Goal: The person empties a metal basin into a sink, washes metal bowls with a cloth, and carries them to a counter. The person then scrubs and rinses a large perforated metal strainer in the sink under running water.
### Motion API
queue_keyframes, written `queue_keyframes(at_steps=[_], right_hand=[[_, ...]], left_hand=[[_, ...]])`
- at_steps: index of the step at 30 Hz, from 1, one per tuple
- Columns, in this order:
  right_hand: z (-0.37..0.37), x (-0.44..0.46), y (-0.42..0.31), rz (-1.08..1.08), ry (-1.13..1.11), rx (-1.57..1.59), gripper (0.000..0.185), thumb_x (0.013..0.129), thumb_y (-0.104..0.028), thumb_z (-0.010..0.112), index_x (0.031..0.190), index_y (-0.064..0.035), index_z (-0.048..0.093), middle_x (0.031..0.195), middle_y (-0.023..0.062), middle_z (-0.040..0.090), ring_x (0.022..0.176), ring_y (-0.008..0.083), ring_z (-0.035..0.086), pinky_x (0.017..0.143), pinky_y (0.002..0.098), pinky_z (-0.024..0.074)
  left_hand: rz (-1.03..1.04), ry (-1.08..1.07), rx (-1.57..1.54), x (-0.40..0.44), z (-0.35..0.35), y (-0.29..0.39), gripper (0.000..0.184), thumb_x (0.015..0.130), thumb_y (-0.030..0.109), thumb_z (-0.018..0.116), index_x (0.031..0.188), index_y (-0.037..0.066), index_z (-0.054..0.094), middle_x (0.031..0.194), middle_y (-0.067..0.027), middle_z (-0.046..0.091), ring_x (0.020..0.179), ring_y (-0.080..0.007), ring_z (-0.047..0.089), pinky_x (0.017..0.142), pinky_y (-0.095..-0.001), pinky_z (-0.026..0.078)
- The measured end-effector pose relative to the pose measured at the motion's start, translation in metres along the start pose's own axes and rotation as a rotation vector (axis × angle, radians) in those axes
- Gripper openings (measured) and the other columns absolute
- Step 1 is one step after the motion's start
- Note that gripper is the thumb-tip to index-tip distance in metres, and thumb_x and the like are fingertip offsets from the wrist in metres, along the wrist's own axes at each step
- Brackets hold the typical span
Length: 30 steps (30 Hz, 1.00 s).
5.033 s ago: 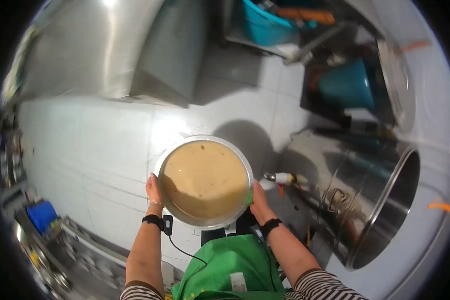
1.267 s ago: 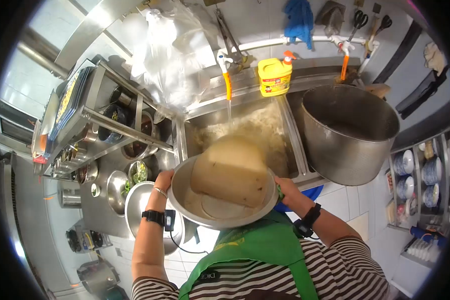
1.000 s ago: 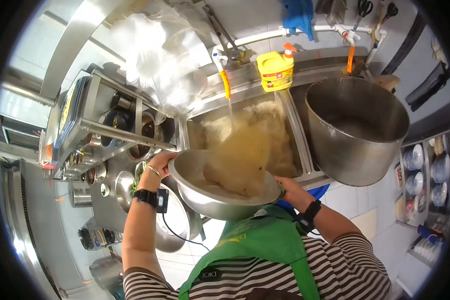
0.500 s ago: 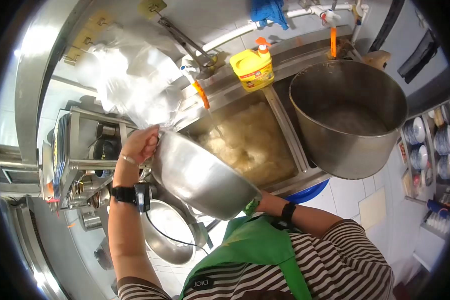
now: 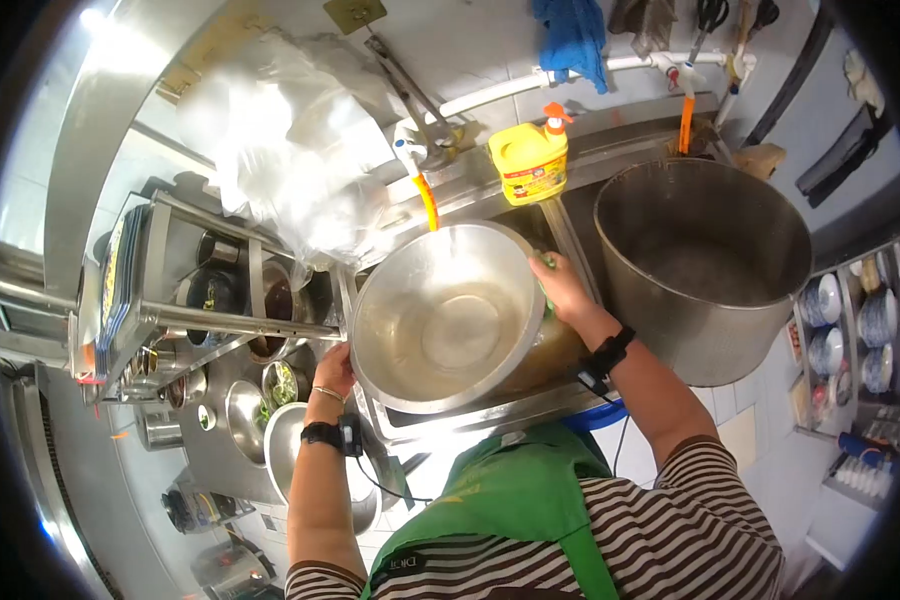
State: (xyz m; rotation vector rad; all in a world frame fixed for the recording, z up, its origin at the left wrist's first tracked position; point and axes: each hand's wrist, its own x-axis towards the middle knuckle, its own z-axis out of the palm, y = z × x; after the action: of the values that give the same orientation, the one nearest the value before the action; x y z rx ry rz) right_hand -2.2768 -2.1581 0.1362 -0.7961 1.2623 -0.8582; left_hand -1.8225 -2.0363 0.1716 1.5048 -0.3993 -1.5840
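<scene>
A large stainless steel basin point(image 5: 460, 335) is held over the sink, its hollow inside facing me. My left hand point(image 5: 336, 369) grips its rim on the left, fingers partly hidden behind the wall. At the right rim, my right hand point(image 5: 566, 287) is closed on a green scouring pad point(image 5: 545, 290), pressed against the basin. An orange-tipped tap point(image 5: 425, 198) stands just behind the basin's far edge. Cloudy brownish water point(image 5: 545, 352) shows in the sink below, mostly covered by the basin.
A big deep pot point(image 5: 705, 300) stands at the right on the sink unit. Behind is a yellow detergent bottle point(image 5: 530, 165) with an orange pump. A metal rack point(image 5: 240, 325) and several bowls are at the left; a plastic bag point(image 5: 290, 150) hangs above.
The basin has turned from showing its outside to showing its inside, and sits more over the sink. My left hand has moved down, my right hand up along the right rim.
</scene>
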Motion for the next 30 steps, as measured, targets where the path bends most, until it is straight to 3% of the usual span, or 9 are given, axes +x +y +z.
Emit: queue_keyframes(at_steps=[6, 9, 15, 17, 19, 21, 24, 27, 30], right_hand=[[0.033, -0.051, -0.048, -0.153, -0.104, 0.089, 0.043, 0.085, -0.024, 0.073, 0.112, 0.0039, 0.055, 0.099, 0.006, 0.062, 0.087, 0.0122, 0.056, 0.076, 0.0284, 0.0466], [0.008, -0.068, -0.037, -0.361, -0.107, -0.211, 0.041, 0.088, -0.026, 0.07, 0.114, 0.002, 0.055, 0.098, 0.003, 0.061, 0.086, 0.0111, 0.055, 0.075, 0.0285, 0.0462], [-0.053, -0.092, -0.005, -0.122, 0.079, 0.053, 0.055, 0.09, -0.029, 0.068, 0.132, -0.0002, 0.047, 0.115, 0.0091, 0.06, 0.098, 0.0161, 0.059, 0.084, 0.0297, 0.0484], [-0.057, -0.054, 0.067, -0.03, 0.129, 0.112, 0.06, 0.09, -0.029, 0.068, 0.137, -0.0013, 0.042, 0.123, 0.011, 0.055, 0.103, 0.0191, 0.058, 0.086, 0.0318, 0.0487], [-0.035, -0.049, 0.081, 0.202, 0.157, 0.249, 0.072, 0.089, -0.028, 0.069, 0.145, -0.0034, 0.031, 0.135, 0.0129, 0.046, 0.112, 0.0258, 0.055, 0.088, 0.0386, 0.05], [0.009, -0.054, 0.087, 0.291, 0.149, 0.411, 0.056, 0.087, -0.019, 0.071, 0.132, 0.0002, 0.045, 0.119, 0.0123, 0.059, 0.099, 0.0229, 0.062, 0.082, 0.0376, 0.053], [0.04, -0.04, 0.132, 0.326, -0.176, 0.475, 0.069, 0.087, -0.027, 0.071, 0.141, -0.0016, 0.036, 0.119, 0.0117, 0.056, 0.107, 0.0241, 0.057, 0.083, 0.0391, 0.0514], [0.025, -0.06, 0.104, 0.155, -0.336, 0.348, 0.063, 0.086, -0.025, 0.072, 0.135, -0.0001, 0.043, 0.111, 0.0105, 0.06, 0.103, 0.0219, 0.059, 0.083, 0.0369, 0.0509], [-0.018, -0.063, 0.06, 0.131, -0.22, 0.309, 0.058, 0.086, -0.025, 0.072, 0.132, 0.0006, 0.048, 0.111, 0.0092, 0.061, 0.102, 0.0201, 0.06, 0.086, 0.0349, 0.0499]], left_hand=[[-0.09, -0.01, 0.042, -0.012, -0.035, -0.051, 0.026, 0.099, 0.021, 0.045, 0.111, 0.005, 0.061, 0.092, -0.0045, 0.068, 0.079, -0.0157, 0.064, 0.055, -0.0294, 0.046], [-0.096, 0.059, -0.024, -0.007, -0.002, -0.096, 0.029, 0.099, 0.022, 0.044, 0.118, 0.007, 0.059, 0.095, -0.0028, 0.067, 0.076, -0.0141, 0.063, 0.05, -0.028, 0.043], [-0.016, 0.105, 0.093, 0.028, 0.072, -0.063, 0.032, 0.097, 0.019, 0.046, 0.127, 0.012, 0.056, 0.088, 0.002, 0.061, 0.073, -0.0112, 0.057, 0.053, -0.0256, 0.043], [0.138, 0.08, 0.161, 0.07, 0.041, -0.038, 0.032, 0.093, 0.016, 0.053, 0.124, 0.007, 0.057, 0.083, 0.0013, 0.06, 0.066, -0.0111, 0.055, 0.052, -0.0249, 0.044], [0.169, 0.095, 0.432, 0.051, 0.047, 0.03, 0.031, 0.092, 0.013, 0.056, 0.122, 0.003, 0.057, 0.092, -0.0032, 0.065, 0.079, -0.0136, 0.06, 0.067, -0.0276, 0.048], [0.308, 0.144, 0.507, 0.048, 0.024, 0.063, 0.026, 0.09, 0.011, 0.06, 0.113, 0.0, 0.061, 0.088, -0.0041, 0.066, 0.073, -0.0142, 0.062, 0.063, -0.0281, 0.051], [0.209, 0.19, 0.445, 0.006, -0.002, 0.098, 0.014, 0.088, 0.011, 0.062, 0.099, 0.003, 0.066, 0.068, 0.0023, 0.059, 0.051, -0.008, 0.052, 0.042, -0.0219, 0.037], [0.082, 0.23, 0.286, -0.018, -0.04, 0.056, 0.011, 0.088, 0.009, 0.06, 0.094, 0.004, 0.067, 0.063, 0.0027, 0.056, 0.046, -0.0075, 0.048, 0.037, -0.0213, 0.032], [-0.098, 0.078, 0.451, -0.018, -0.042, -0.024, 0.007, 0.083, 0.012, 0.064, 0.088, 0.007, 0.067, 0.068, -0.0011, 0.06, 0.053, -0.0104, 0.052, 0.044, -0.0209, 0.039]])
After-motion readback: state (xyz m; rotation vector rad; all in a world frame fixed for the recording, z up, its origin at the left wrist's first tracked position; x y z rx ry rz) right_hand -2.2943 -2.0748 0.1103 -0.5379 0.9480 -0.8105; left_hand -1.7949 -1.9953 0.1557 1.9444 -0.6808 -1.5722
